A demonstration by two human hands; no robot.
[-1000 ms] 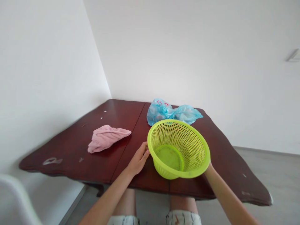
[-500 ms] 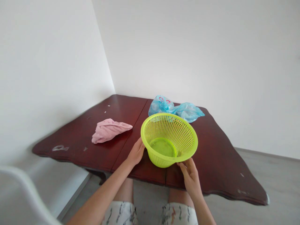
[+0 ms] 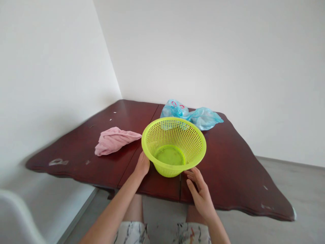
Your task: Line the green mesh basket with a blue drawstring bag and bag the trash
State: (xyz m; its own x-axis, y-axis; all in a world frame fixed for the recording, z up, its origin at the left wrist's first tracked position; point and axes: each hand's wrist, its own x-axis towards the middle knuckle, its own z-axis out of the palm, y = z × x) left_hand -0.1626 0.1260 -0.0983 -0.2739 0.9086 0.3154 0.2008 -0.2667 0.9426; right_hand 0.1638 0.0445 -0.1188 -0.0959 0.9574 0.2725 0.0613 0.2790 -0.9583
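A lime-green plastic colander [image 3: 170, 156] sits at the near middle of the dark red-brown table, nothing in it. My left hand [image 3: 143, 165] grips its left side below the rim, the fingers mostly hidden by the colander. On the near right, my right hand [image 3: 199, 189] has its thumb and fingers apart, the fingertips at or just under the rim; whether they touch is hard to tell. To the left lies a crumpled pink cloth [image 3: 114, 140]. Behind the colander rests a knotted light-blue plastic bag [image 3: 205, 118] with red loops showing through; its contents are unclear.
The wooden table [image 3: 228, 162] has a wavy edge and scuff marks near its left corner. White walls stand behind and to the left. A white curved chair part [image 3: 17, 210] shows at the lower left.
The colander has shifted slightly left with my left hand. My right hand has loosened from the rim, its thumb and fingers now further apart.
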